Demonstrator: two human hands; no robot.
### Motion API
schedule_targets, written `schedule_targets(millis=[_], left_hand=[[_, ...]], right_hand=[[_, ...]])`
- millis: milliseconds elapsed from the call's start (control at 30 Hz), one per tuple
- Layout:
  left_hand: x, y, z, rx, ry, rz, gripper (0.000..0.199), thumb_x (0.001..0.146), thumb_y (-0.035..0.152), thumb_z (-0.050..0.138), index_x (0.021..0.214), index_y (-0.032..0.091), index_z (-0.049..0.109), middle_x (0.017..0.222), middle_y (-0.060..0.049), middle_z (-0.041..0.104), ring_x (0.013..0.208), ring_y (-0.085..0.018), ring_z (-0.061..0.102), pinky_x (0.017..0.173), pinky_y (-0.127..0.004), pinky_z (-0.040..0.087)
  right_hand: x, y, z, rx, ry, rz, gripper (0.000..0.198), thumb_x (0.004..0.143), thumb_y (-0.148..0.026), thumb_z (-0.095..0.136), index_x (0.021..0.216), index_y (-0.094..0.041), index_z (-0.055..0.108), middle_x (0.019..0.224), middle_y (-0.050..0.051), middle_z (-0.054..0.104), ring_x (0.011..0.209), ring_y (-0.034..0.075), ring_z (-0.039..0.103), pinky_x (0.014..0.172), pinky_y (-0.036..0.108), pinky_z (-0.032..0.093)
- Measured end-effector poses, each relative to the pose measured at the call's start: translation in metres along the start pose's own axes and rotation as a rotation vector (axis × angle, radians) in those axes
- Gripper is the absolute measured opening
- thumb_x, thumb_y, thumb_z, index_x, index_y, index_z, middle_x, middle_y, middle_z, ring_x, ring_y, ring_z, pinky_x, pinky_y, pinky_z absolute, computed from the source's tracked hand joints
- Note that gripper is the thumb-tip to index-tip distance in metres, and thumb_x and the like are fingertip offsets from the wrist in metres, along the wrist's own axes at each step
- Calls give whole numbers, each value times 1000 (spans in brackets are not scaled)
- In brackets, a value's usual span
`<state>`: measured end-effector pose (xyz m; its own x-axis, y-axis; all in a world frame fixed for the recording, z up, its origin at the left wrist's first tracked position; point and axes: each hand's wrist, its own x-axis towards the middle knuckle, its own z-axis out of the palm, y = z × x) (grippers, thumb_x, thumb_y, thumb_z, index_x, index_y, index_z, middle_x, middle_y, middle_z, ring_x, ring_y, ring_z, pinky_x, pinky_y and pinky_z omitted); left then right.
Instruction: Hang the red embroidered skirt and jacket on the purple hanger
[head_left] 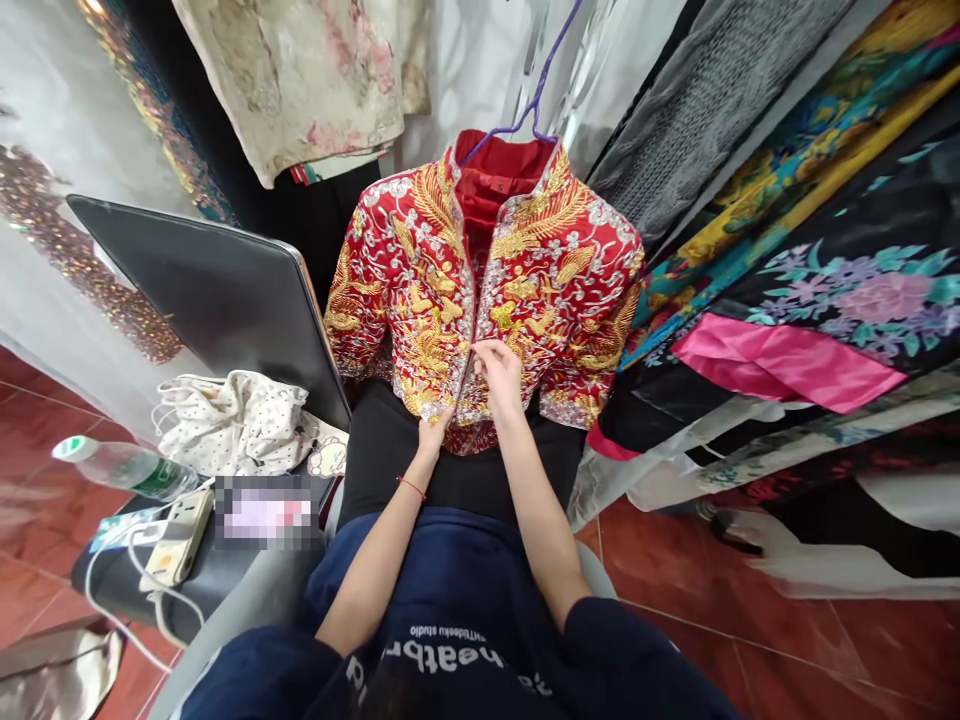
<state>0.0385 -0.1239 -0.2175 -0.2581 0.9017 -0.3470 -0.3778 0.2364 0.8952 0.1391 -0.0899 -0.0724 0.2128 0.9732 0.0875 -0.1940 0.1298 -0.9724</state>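
Observation:
A red jacket (517, 290) with gold and silver embroidery hangs in front of me on a purple hanger (534, 108), its lower part over my lap. The collar stands open, showing red lining, and the front edges meet lower down. My left hand (433, 432) is closed on the jacket's bottom hem, beside the front opening. Higher on that opening, my right hand (499, 372) pinches with thumb and forefinger at the front edge. Whatever small part lies between those fingertips is too small to make out.
On the left stand a dark flat panel (217, 290), a bundled dotted cloth (236, 425), a plastic bottle (124, 465) and a power strip (180, 535) with white cables on a black seat. Hanging fabrics (817, 290) crowd the right side, above a red tiled floor (675, 610).

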Motion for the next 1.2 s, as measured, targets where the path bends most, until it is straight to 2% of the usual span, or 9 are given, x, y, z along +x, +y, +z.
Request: schedule_targets(millis=[167, 300, 400, 500, 633, 833, 1000, 1100, 1200], left_hand=[[-7, 38, -23, 235, -110, -81, 30, 56, 27, 92, 70, 15, 68, 55, -3, 66, 63, -22, 69, 74, -35, 56], [-16, 85, -29, 425, -131, -12, 35, 52, 24, 93, 55, 21, 59, 46, 0, 55, 72, -25, 70, 78, -31, 52], [-20, 122, -3, 547, -148, 210, 29, 61, 29, 89, 66, 22, 62, 70, -4, 67, 92, -25, 68, 87, -29, 47], [-24, 149, 33, 826, -143, 590, 17, 80, 32, 75, 86, 22, 63, 94, -8, 70, 99, -27, 66, 89, -31, 44], [-28, 153, 57, 896, -125, 681, 13, 92, 26, 60, 103, 21, 64, 104, -12, 70, 100, -28, 66, 88, -31, 43], [-35, 135, 53, 838, -59, 588, 13, 90, 27, 61, 101, 22, 66, 93, -12, 68, 99, -29, 65, 90, -32, 42], [-40, 138, 58, 923, -39, 598, 13, 92, 28, 59, 102, 22, 65, 87, -10, 68, 97, -27, 65, 88, -30, 44], [-34, 149, 58, 1007, -70, 647, 10, 91, 28, 61, 98, 22, 65, 77, -8, 66, 86, -26, 66, 85, -31, 46], [-19, 174, 52, 1024, -150, 665, 15, 81, 29, 75, 79, 22, 62, 68, -4, 62, 79, -25, 64, 84, -32, 47]], right_hand=[[0, -20, 4, -1, -31, -63, 21, 74, -40, 71, 74, -20, 65, 69, -5, 59, 47, 5, 48, 51, 22, 38], [-4, -13, 4, 24, 28, -63, 23, 72, -41, 73, 72, -20, 64, 70, -4, 60, 46, 5, 48, 49, 22, 37], [-5, -12, 8, 70, 12, -15, 26, 69, -42, 74, 69, -20, 62, 64, -5, 57, 45, 6, 47, 46, 22, 36], [-8, -16, 12, 102, -34, 29, 25, 67, -42, 75, 71, -19, 63, 58, -5, 56, 44, 6, 46, 44, 21, 33], [-7, -29, 21, 147, -23, 28, 23, 67, -38, 73, 69, -18, 63, 55, -6, 52, 42, 4, 40, 41, 21, 29], [21, -84, 50, 232, 70, -88, 14, 76, -32, 68, 77, -19, 63, 61, -8, 46, 42, 3, 33, 39, 22, 24], [49, -123, 81, 178, 195, -220, 14, 87, -30, 60, 77, -21, 56, 62, -8, 42, 46, 5, 36, 44, 22, 30], [52, -125, 81, 89, 194, -279, 15, 91, -33, 57, 80, -22, 56, 60, -8, 44, 46, 7, 38, 47, 23, 32], [56, -121, 64, -175, 153, -340, 19, 89, -32, 61, 74, -21, 59, 56, -7, 47, 48, 9, 41, 54, 25, 35]])
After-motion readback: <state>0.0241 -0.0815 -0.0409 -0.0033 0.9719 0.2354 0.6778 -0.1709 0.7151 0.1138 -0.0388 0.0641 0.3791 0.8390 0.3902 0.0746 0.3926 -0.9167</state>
